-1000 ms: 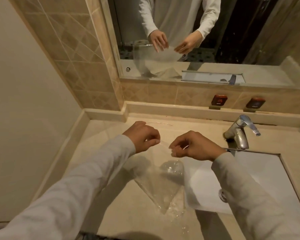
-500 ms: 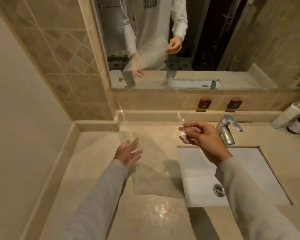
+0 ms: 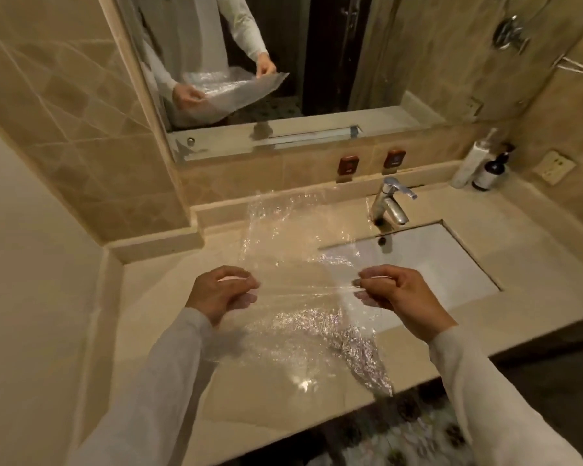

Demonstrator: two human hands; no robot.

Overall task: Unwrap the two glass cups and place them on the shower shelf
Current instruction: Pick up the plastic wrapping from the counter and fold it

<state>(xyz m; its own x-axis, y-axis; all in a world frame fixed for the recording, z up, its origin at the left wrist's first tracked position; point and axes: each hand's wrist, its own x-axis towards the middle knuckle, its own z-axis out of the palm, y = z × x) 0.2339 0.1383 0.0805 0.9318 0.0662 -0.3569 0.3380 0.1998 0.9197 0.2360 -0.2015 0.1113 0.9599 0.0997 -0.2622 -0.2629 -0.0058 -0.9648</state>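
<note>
L hand [image 3: 221, 292]: fingers [image 3: 246, 299] curled in, thumb + fingertips pinched together on near-left edge of the bubble wrap sheet [image 3: 303, 264]. Long pale sleeve [image 3: 155, 391] runs back to the viewer.
R hand [image 3: 392, 292]: same pinch, thumb + index clamped on the near-right edge of the sheet; other fingers folded under.
Bubble wrap sheet: clear, held stretched between the two pinches, spreads away from the fingertips toward the back ledge, over counter + left part of the basin. Looks raised off the counter; far edge contact: can't tell.
2nd wrap [image 3: 334, 344]: more crinkly clear plastic w/ bright glints, lies on the counter below + nearer than the fingers, runs past the R wrist to the counter's front edge.
Glass cups: none made out; whether one sits under the plastic: can't tell.
Counter [image 3: 155, 297]: beige stone, under both hands.
Basin [image 3: 445, 260]: white, rectangular, just beyond + right of the R fingers.
Tap [image 3: 389, 205]: chrome, well beyond the R fingertips, behind the basin.
Mirror [image 3: 283, 62]: far beyond the fingers, shows the person's hands holding the sheet.
Glass ledge [image 3: 283, 141]: below the mirror, seems bare.
Bottles [image 3: 485, 163]: one white, one dark, far right back corner, well apart from the R hand.
Wall socket [image 3: 554, 166]: right of the bottles.
</note>
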